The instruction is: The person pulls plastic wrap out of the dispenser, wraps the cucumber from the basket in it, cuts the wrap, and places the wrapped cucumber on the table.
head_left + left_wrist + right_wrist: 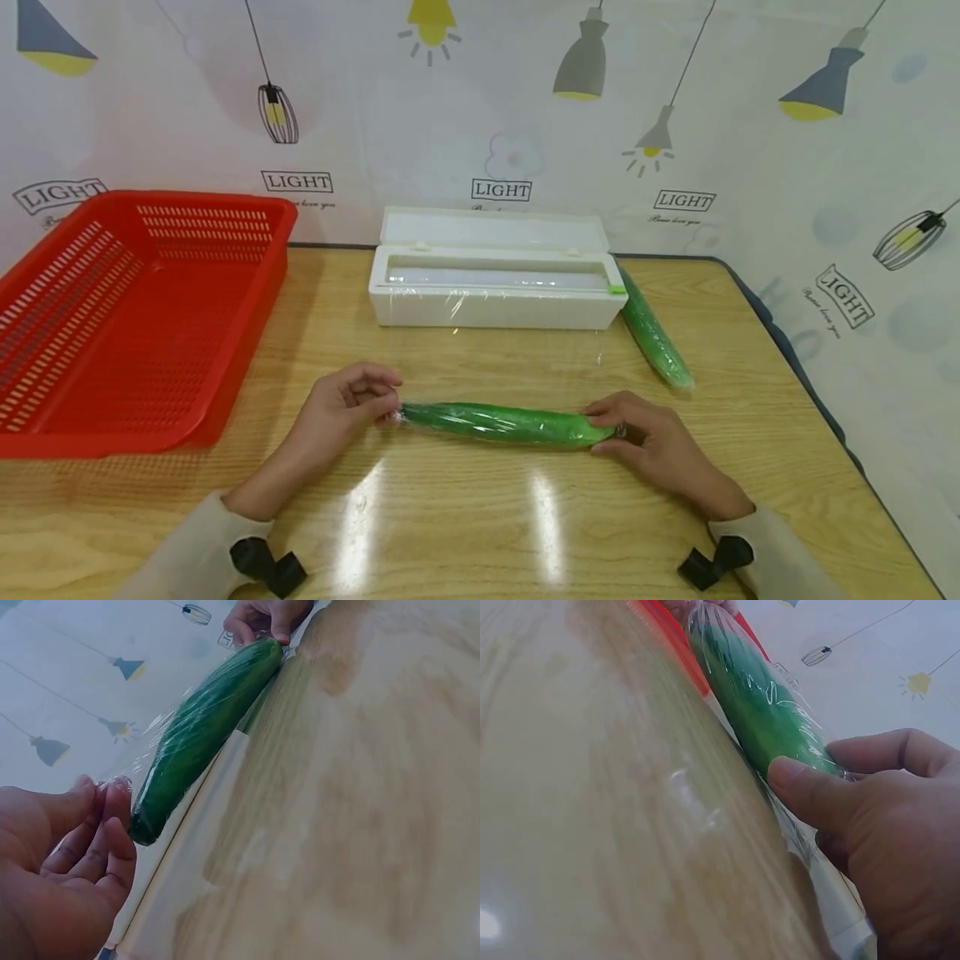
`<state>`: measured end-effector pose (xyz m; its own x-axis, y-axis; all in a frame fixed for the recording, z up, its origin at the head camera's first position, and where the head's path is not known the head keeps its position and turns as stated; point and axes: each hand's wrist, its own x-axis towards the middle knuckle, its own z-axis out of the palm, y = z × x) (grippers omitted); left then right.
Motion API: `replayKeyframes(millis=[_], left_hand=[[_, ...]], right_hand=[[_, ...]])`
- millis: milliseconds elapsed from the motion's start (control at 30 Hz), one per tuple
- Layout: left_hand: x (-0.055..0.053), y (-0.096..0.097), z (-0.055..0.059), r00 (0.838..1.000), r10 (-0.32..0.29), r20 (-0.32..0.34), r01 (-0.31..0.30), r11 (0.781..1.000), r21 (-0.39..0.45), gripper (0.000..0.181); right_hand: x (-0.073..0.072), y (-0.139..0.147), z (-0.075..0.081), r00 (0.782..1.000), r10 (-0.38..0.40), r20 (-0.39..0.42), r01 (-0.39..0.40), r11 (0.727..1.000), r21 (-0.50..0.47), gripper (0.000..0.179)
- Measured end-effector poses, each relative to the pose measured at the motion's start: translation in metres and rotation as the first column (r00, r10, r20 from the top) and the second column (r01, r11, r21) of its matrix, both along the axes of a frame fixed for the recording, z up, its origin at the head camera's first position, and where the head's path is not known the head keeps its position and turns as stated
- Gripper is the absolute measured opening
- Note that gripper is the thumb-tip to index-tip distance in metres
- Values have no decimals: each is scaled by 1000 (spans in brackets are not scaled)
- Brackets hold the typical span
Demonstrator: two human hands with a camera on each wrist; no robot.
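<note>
The cucumber (502, 423) lies crosswise between the two hands, in front of the box (495, 310) and above the desk (450, 533); whether it touches the wood, I cannot tell. At its dark end, the fingers of the left hand (341, 410) are drawn together on the gathered film (122, 782), just beyond the tip. At the paler end, the right hand (658, 440) holds the cucumber itself, thumb on the near side and fingers on the far side.

The cucumber is long, slim and nearly straight, shading from deep to light green. The clear film over it is glossy and wrinkled, bunched at the dark end. A second cucumber (654, 333), also shiny with film, lies slantwise beside the box's right end. The box is white, smooth and oblong, its lid raised. The basket (251, 350) at left is red, with slotted sides. The desk has a pale wood grain and glossy reflections.
</note>
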<state>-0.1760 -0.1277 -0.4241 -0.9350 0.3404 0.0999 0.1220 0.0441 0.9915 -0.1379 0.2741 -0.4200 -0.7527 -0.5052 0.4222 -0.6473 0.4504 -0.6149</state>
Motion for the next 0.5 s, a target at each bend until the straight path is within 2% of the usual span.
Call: replayKeyframes(millis=[100, 233, 333, 500], left_hand=[[-1, -4, 0, 999, -26, 18, 27, 999, -18, 25], [-2, -10, -1, 998, -51, 46, 55, 993, -102, 23], [-3, -13, -1, 993, -102, 63, 111, 982, -152, 23], [-6, -17, 0, 984, -178, 29, 180, 957, -226, 25]], right_hand=[[-1, -1, 3, 999, 38, -35, -39, 999, -17, 41], [-2, -4, 5, 992, 73, -105, -76, 997, -25, 45], [-3, -5, 5, 985, 82, -150, -87, 996, -31, 48], [-3, -4, 3, 982, 81, -171, -90, 995, -43, 49]])
